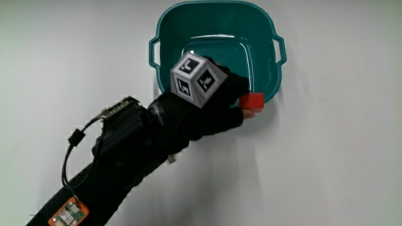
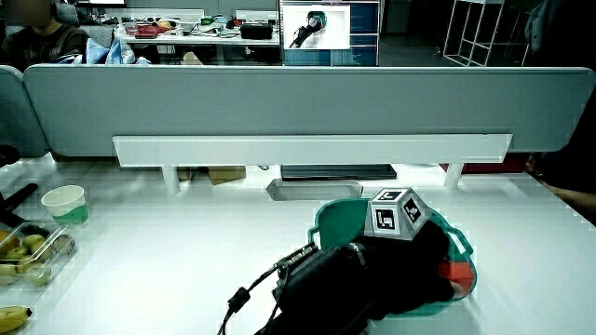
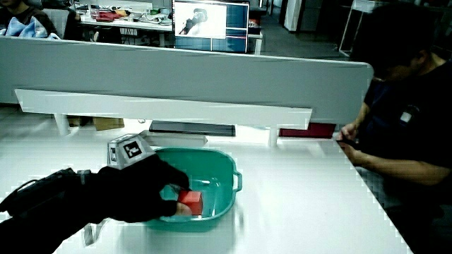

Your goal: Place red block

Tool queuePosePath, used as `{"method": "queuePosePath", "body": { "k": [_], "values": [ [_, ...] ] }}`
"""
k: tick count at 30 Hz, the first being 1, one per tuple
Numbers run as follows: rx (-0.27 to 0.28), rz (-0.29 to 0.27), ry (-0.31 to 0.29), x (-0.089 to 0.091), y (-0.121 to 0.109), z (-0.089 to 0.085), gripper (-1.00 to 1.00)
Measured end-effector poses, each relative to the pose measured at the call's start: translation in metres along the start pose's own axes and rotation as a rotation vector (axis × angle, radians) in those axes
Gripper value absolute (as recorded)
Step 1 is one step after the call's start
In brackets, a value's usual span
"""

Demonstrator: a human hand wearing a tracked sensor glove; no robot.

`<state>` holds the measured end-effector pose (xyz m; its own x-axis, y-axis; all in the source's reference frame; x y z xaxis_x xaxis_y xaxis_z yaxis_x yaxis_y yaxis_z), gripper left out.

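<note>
A teal plastic basin with two handles stands on the white table. The gloved hand, with a patterned cube on its back, reaches over the basin's rim nearest the person. Its fingers are closed around a small red block, held at that rim. In both side views the red block shows at the fingertips, just above the basin's floor. The hand and forearm cover part of the basin.
A paper cup and a clear box of fruit sit near the table's edge, well away from the basin. A low grey partition runs along the table.
</note>
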<state>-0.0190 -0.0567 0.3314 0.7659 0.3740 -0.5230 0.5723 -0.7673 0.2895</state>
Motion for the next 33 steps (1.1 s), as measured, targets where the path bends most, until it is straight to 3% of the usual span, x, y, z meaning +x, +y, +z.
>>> {"method": "queuePosePath", "body": {
  "k": [1, 2, 3, 11, 15, 22, 33],
  "values": [
    [0.003, -0.032, 0.003, 0.001, 0.000, -0.004, 0.00],
    [0.001, -0.017, 0.018, 0.006, -0.003, -0.003, 0.00],
    [-0.015, -0.064, -0.028, 0.003, -0.001, -0.012, 0.00],
    [-0.051, -0.082, -0.060, 0.013, -0.007, -0.033, 0.00],
    [-0.041, -0.119, -0.042, 0.019, -0.009, -0.044, 0.00],
    [-0.070, -0.126, -0.039, 0.023, -0.011, -0.062, 0.00],
    [-0.096, -0.102, -0.053, 0.013, -0.007, -0.094, 0.00]
  ]
}}
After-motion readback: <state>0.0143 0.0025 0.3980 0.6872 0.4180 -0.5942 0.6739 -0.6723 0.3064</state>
